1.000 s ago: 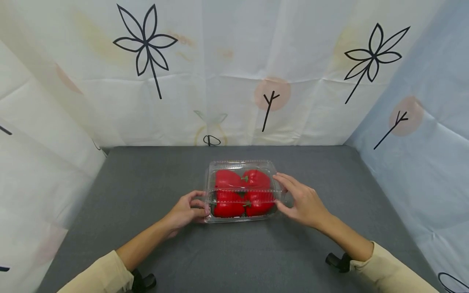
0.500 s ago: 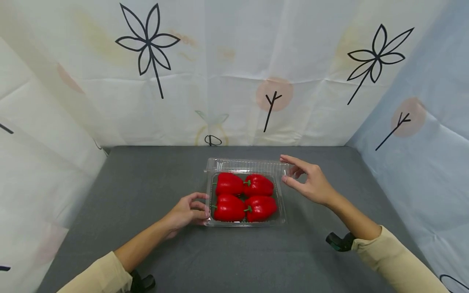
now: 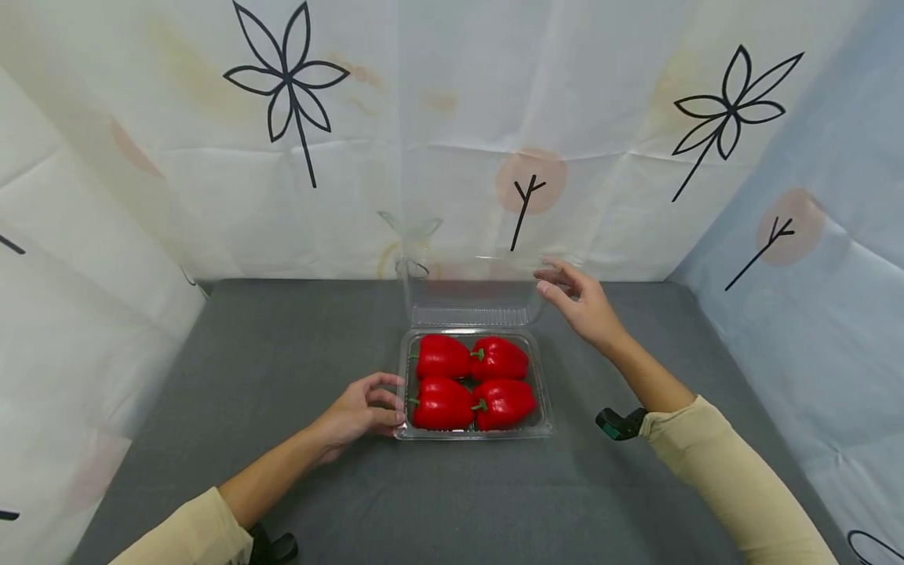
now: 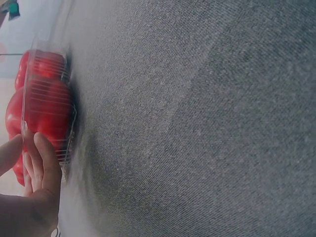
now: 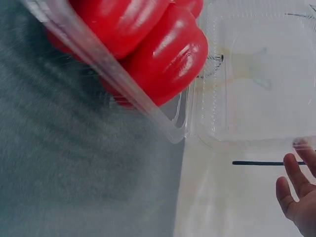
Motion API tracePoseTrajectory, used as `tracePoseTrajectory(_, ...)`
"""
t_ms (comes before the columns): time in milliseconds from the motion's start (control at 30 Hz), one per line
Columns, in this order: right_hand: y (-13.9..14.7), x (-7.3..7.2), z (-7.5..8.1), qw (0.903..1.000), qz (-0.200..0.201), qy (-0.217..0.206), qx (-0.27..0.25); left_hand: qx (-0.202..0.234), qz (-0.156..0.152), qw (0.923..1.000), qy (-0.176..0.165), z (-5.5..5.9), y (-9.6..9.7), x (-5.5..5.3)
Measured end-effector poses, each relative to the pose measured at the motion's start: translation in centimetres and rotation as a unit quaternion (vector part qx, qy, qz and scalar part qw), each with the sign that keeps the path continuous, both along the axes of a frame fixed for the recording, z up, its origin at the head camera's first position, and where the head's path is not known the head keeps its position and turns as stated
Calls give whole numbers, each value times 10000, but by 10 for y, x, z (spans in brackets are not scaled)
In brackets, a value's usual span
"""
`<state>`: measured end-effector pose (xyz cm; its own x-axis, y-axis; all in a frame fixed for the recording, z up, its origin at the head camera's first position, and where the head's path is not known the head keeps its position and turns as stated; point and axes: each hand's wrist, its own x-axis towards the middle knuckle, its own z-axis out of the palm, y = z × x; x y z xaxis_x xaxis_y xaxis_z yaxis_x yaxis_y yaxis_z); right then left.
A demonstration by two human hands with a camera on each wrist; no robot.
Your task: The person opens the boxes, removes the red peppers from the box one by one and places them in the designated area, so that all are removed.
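A clear plastic clamshell box [image 3: 475, 437] sits on the grey table, holding several red bell peppers [image 3: 442, 403] in two rows. Its hinged lid [image 3: 469, 314] stands raised at the back, roughly upright. My left hand [image 3: 363, 413] grips the box's left side; in the left wrist view the thumb lies at the rim and the fingers [image 4: 47, 158] against the ribbed outer wall. At the lid's upper right corner my right hand [image 3: 582, 304] holds the edge between thumb and fingers. One fingertip shows through the plastic in the right wrist view.
The grey cloth-covered table [image 3: 452, 502] reaches back to a white patterned curtain [image 3: 452, 118], close behind the raised lid. More curtain hangs along the left and right sides. A dark strap-on device [image 3: 620, 424] sits at the right wrist.
My right hand has swung the lid up and back, from over the peppers to upright, uncovering them. The left hand has stayed at the box's left side.
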<state>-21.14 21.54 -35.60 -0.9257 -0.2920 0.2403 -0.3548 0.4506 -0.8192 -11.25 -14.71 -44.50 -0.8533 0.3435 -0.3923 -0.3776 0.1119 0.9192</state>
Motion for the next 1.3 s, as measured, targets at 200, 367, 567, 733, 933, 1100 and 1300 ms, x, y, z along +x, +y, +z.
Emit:
tracePoseTrajectory(200, -10, -17, -10, 9931, 30, -808, -846, 47, -66, 10000, 23, -1, -1, 4)
tracePoseTrajectory(367, -20, -26, -20, 9868, -193, -1154, -1117, 59, -89, 9999, 32, -2, -2, 6)
tracePoseTrajectory(567, -31, -36, -29, 9789, -630, -1557, -1164, 58, -147, 9999, 26, -1, -3, 8)
tracePoseTrajectory(733, -36, -40, -39, 9734, -715, -1999, -860, 44, -217, 9997, 75, -1, -3, 11)
tracePoseTrajectory(933, -36, -39, -52, 9658, -720, -2427, -560, 127, -264, 9996, 46, -1, -3, 14)
tracePoseTrajectory(1100, -32, -34, -56, 9580, -529, -2792, 381, 90, -289, 9995, -21, 0, -4, 15)
tracePoseTrajectory(1300, -25, -30, -65, 9513, -158, -2898, 1039, 103, -342, 9993, -60, 1, -5, 16)
